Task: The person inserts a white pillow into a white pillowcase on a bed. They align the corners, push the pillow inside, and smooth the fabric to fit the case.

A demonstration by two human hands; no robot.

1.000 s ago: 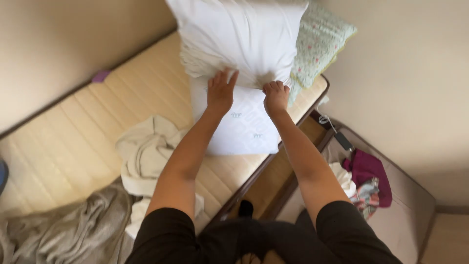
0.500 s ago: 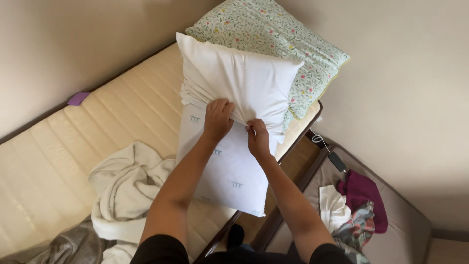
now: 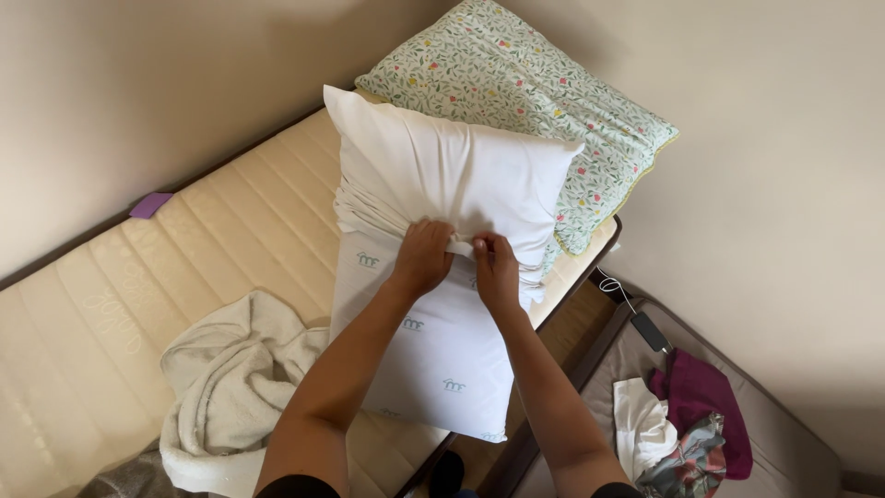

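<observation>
White, smooth pillowcase bunches halfway down a plump pillow. Both hands, left and right, pinch its gathered hem. They lie on a ribbed cream mattress.

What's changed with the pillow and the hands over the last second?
Both hands, left hand and right hand, have come closer together and now pinch the bunched edge of the white pillowcase, which covers more of the white pillow. The floral pillow behind and the crumpled towel on the mattress lie as before.
</observation>
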